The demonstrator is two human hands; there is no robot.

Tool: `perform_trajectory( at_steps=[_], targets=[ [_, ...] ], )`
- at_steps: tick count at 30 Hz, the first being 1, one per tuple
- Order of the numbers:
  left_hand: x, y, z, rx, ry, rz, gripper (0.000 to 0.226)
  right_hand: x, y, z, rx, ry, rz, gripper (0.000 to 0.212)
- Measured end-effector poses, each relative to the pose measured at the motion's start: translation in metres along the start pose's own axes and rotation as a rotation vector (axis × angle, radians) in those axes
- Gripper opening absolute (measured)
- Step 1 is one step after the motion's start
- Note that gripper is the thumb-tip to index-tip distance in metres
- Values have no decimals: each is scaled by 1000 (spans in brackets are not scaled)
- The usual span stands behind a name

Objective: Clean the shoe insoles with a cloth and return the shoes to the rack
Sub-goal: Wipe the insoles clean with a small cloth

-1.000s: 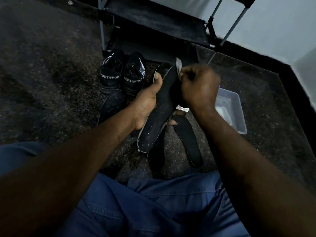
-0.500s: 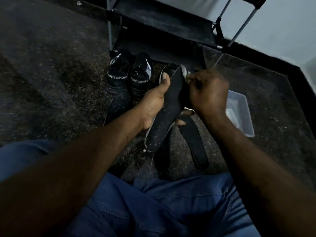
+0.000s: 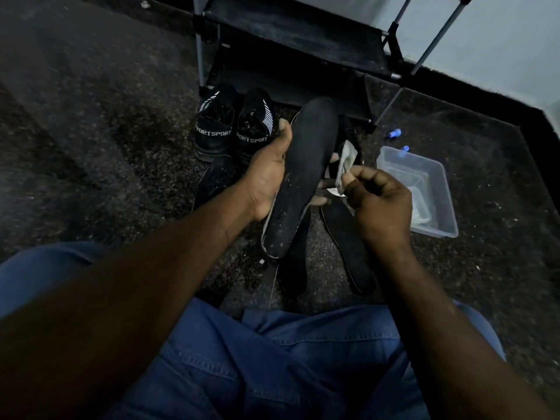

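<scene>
A: Largest entry?
B: Shoe rack (image 3: pixel 297 37), on the floor at 12 o'clock. Black sport shoes (image 3: pixel 216 125), a pair, at its foot, 11 o'clock.
A: The insole?
B: Black insole (image 3: pixel 309 153), centre. Long axis 1 to 7 o'clock, heel nearest. Pale specks, thickest toward the heel. Left hand (image 3: pixel 266 177) clamped on its 9 o'clock edge.
A: Cloth?
B: Pale cloth (image 3: pixel 347 156), pinched in the right hand (image 3: pixel 381 201), just beside the 3 o'clock edge. Hands apart. The right is nearer for wiping.
</scene>
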State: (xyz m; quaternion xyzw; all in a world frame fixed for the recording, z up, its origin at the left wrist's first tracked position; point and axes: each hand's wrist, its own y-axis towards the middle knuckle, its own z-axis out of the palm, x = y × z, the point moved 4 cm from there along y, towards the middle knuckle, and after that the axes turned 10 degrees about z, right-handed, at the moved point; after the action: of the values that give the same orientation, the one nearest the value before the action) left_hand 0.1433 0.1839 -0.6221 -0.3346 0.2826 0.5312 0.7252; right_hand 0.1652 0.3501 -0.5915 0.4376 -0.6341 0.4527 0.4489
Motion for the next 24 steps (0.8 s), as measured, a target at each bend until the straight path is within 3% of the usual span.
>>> perform_trajectory(
  at_steps=[4,10,17,21,24],
  targets=[
    [-3,5,-6,-45,-42,60,86,-17,-16,9,136,111,143,16],
    [-2,6,-6,17,-95,86,91,-34,-35,33,313,217,320,13],
    [6,3,4,137,-61,7,95,-26,-23,34,147,343,286,11],
    [10,1,8,126,-8,3,97,-22,-20,31,85,264,214,14],
    [6,2,3,55,-7,51,90,-25,-21,25,-45,87,106,5]
  ],
)
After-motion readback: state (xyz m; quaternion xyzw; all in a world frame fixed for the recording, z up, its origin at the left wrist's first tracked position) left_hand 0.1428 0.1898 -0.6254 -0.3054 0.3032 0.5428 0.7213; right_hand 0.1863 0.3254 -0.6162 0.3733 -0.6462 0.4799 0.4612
